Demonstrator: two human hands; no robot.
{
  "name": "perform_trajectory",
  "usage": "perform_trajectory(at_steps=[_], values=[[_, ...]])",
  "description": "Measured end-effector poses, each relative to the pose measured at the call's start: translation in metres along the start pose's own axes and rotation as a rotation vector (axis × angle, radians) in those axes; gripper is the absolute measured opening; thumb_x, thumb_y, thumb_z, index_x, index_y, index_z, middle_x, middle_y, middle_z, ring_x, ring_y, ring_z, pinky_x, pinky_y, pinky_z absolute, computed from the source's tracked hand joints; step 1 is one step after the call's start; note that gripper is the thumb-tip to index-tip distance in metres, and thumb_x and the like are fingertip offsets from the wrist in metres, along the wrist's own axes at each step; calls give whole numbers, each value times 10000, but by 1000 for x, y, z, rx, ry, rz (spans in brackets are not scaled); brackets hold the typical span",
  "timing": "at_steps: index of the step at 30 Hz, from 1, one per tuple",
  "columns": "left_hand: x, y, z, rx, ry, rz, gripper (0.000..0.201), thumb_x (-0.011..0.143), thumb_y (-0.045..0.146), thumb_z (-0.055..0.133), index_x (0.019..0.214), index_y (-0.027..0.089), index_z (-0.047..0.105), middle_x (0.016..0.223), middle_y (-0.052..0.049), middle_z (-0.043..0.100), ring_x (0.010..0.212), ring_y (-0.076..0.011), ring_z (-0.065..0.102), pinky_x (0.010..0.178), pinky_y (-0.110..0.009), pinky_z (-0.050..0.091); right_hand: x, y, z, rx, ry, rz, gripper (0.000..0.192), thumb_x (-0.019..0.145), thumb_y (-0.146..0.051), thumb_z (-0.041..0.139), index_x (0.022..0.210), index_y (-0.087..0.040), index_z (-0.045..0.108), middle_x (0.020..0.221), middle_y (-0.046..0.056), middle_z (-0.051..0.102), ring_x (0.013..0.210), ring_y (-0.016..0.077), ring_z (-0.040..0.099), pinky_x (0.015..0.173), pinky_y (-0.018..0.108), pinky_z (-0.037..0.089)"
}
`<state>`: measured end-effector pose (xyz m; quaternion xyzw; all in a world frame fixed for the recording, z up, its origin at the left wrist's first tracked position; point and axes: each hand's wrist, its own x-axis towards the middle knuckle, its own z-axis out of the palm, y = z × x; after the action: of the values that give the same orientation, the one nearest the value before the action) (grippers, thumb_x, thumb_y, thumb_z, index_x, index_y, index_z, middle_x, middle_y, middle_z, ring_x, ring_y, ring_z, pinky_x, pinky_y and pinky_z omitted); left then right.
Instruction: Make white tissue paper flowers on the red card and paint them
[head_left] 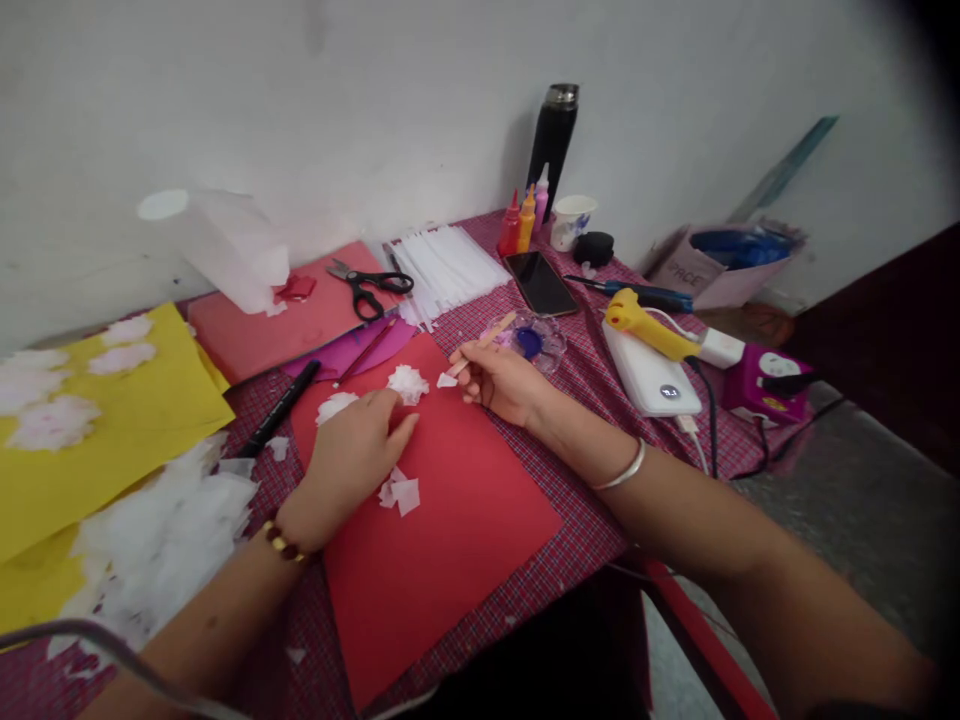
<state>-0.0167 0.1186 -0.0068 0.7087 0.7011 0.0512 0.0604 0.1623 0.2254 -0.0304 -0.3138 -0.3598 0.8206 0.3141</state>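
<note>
Centrally, a crumpled white tissue tuft (408, 383) lies on the red paper sheet (450, 520), the left hand (356, 450) resting palm-down just beside it, fingers loosely spread and gripping nothing; the right hand (501, 382) pinches a wooden stick (484, 342), closed around it, a small tissue scrap (447, 380) at its tip; beyond sit a clear glue dish (537, 342), scissors (369, 285), a black marker (281, 407) and a yellow glue gun (646, 325) on the checked tablecloth (592, 370).
</note>
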Motion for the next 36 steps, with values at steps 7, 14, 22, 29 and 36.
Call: perform_trajectory(at_steps=[7, 14, 22, 29, 36], values=[[21, 15, 8, 299, 6, -40, 391, 988, 417, 279, 968, 173, 584, 840, -145, 703, 740, -291, 668, 556, -319, 314, 3, 7, 4, -184, -32, -136, 193, 946, -202, 492, 814, -152, 623, 626, -28, 650, 391, 46, 492, 394, 159, 418], [31, -11, 10, -72, -29, -109, 257, 913, 406, 428, 761, 233, 541, 648, -6, 622, 635, -203, 595, 557, -289, 297, 7, 20, 2, -685, -78, -436, 188, 895, -171, 511, 778, -143, 655, 703, -5, 638, 576, 70, 549, 518, 172, 424], [31, -12, 16, -185, 11, -185, 242, 883, 405, 464, 740, 233, 554, 615, 14, 615, 610, -192, 580, 554, -282, 290, 5, 22, 2, -841, -81, -486, 229, 881, -131, 493, 754, -135, 684, 884, 28, 712, 653, 77, 573, 615, 196, 434], [30, -12, 14, -171, 20, -156, 257, 906, 399, 438, 737, 230, 532, 614, 11, 590, 615, -191, 567, 554, -282, 282, 10, 27, 1, -951, -44, -493, 205, 899, -155, 532, 872, -149, 735, 826, 20, 717, 670, 95, 598, 624, 207, 431], [32, -10, 10, -92, -2, -108, 279, 938, 316, 354, 735, 227, 524, 645, -30, 568, 614, -208, 512, 564, -305, 251, 12, 33, 2, -992, -28, -536, 220, 914, -179, 535, 933, -201, 753, 931, 28, 744, 843, 143, 673, 793, 266, 498]])
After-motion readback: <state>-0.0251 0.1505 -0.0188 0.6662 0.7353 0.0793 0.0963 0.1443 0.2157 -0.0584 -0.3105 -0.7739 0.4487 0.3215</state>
